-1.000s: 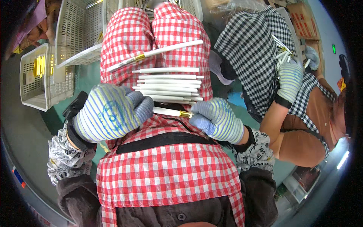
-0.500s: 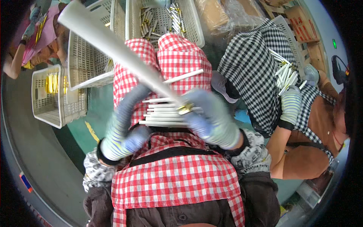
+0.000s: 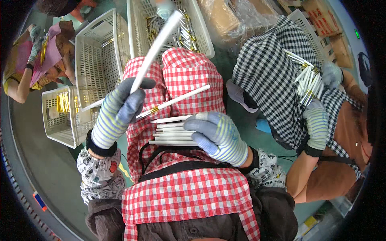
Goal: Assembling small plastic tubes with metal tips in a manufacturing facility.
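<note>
My left hand (image 3: 118, 110), in a striped knit glove, is raised on the left and closed around a slim white stick (image 3: 157, 48) that slants up to the right. On my lap, my right hand (image 3: 221, 136), gloved alike, closes over one end of a row of white sticks (image 3: 173, 134) lying side by side. The right-hand ends of that row are hidden under its fingers. Just beyond the row, a single white stick with a gold-coloured end (image 3: 185, 98) lies across my red-and-white checked apron (image 3: 193, 68).
A plastic crate (image 3: 203, 30) of white and gold sticks stands ahead; another person's gloved hand (image 3: 165, 9) reaches into it. Two more crates (image 3: 96, 40) (image 3: 74, 132) stand left. At right, a co-worker in a black-and-white checked apron (image 3: 261, 64) handles sticks (image 3: 307, 82). Plastic-wrapped cardboard (image 3: 237, 20) lies beyond.
My left hand has risen from the lap to the upper left and now holds a white stick upright. The blurred stick that reached across the view from my right hand is no longer there.
</note>
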Available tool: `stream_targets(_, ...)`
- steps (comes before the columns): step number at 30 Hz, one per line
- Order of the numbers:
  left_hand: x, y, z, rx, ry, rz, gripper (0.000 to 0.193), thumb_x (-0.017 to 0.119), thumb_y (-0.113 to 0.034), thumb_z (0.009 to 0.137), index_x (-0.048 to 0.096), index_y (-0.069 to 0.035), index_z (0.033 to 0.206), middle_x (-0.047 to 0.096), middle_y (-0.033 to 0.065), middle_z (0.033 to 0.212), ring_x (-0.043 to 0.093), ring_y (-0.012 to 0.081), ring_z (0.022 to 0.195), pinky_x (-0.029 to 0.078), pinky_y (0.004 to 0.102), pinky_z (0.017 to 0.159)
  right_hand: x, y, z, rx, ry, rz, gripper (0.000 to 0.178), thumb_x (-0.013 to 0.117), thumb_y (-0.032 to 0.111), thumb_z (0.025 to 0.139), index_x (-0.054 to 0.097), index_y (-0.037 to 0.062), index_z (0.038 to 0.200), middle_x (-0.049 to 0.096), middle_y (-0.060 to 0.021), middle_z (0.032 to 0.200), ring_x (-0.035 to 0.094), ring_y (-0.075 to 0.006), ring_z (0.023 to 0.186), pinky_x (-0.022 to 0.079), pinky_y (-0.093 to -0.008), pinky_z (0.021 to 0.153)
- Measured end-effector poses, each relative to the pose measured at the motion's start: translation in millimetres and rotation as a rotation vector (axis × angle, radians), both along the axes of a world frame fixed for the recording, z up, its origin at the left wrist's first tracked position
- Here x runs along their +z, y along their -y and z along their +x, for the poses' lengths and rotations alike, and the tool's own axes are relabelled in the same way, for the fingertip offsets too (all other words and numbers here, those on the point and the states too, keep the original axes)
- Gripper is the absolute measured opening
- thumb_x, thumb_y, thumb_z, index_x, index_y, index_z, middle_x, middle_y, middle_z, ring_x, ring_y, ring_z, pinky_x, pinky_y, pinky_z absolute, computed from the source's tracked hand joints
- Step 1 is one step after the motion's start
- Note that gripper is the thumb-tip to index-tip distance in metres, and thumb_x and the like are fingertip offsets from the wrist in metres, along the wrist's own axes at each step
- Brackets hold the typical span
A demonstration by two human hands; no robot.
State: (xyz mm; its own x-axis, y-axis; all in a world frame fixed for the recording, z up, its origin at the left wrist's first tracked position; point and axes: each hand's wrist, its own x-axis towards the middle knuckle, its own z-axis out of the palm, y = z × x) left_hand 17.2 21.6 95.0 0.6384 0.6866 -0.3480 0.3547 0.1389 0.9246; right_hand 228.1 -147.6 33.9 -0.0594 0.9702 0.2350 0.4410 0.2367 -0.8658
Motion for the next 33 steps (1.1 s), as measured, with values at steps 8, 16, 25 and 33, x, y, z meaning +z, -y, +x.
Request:
stream_targets(8, -27, 1, 13, -0.616, -0.443, 1.008, 0.042, 0.066, -0.014, 0.082, 0.058, -0.007, 0.123, 0.061, 0.0166, 0.098, 0.059, 0.0384, 0.089, 0.048, 0.0476, 0.075, -13, 15, 27, -0.283, 0.088, 0.189, 0.024, 0.067, 0.011, 0.081, 0.066, 0.0069, 0.106, 0.068, -0.0086, 0.097, 0.066, -0.0276, 0.085, 0.052, -0.0399, 0.073)
stream_targets(16, -9, 7, 21, -0.663, -0.492, 1.069, 0.046, 0.063, -0.008, 0.080, 0.060, -0.008, 0.126, 0.063, 0.0164, 0.100, 0.060, 0.0370, 0.090, 0.049, 0.0469, 0.080, 6, -1, 33, -0.334, 0.146, 0.447, 0.028, 0.066, 0.014, 0.081, 0.063, 0.0061, 0.108, 0.061, -0.0091, 0.109, 0.062, -0.0260, 0.095, 0.049, -0.0405, 0.081)
stream_targets(25, 30, 48, 152, 0.066, 0.435, -0.245, 0.040, 0.064, -0.037, 0.096, 0.054, -0.004, 0.116, 0.059, 0.0094, 0.105, 0.061, 0.0174, 0.087, 0.055, 0.0293, 0.070, 22, -7, 40, -0.210, -0.578, 0.192, 0.082, 0.077, 0.013, 0.083, 0.029, 0.0030, 0.149, 0.059, -0.0162, 0.127, 0.062, -0.0291, 0.113, 0.049, -0.0380, 0.093)
stream_targets(33, 15, 66, 181, -0.227, 0.472, 0.013, 0.029, 0.059, -0.020, 0.099, 0.057, -0.002, 0.121, 0.048, 0.0117, 0.139, 0.050, 0.0187, 0.119, 0.040, 0.0374, 0.103, 25, 3, 53, -0.421, -0.307, 0.137, 0.063, 0.065, 0.020, 0.089, 0.036, 0.0013, 0.141, 0.068, -0.0180, 0.098, 0.067, -0.0406, 0.084, 0.053, -0.0436, 0.075)
